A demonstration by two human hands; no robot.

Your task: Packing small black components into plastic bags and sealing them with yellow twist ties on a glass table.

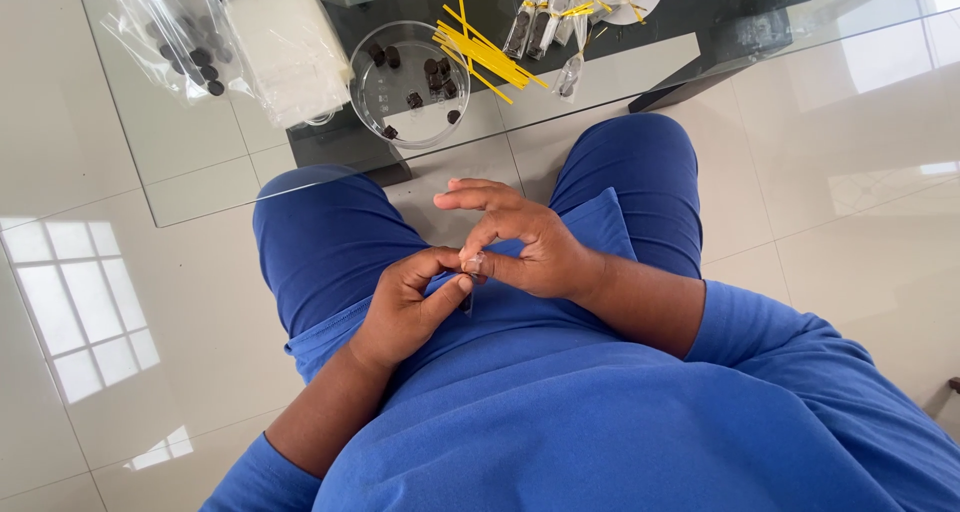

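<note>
My left hand point(412, 304) and my right hand point(520, 240) meet over my lap, both pinching a small clear plastic bag point(472, 264) between thumbs and fingertips. The bag's lower part point(468, 302) hangs dark between the hands; its contents are hard to tell. My right hand's outer fingers are spread toward the table. I sit in blue shorts and a blue shirt at a glass table point(200, 187).
On the glass table stand a clear round bowl point(408, 97) with several dark round pieces, a pile of yellow twist ties point(480, 52), several filled small bags tied with yellow point(545, 22), a stack of clear bags point(290, 47) and a bag of dark pieces point(190, 57).
</note>
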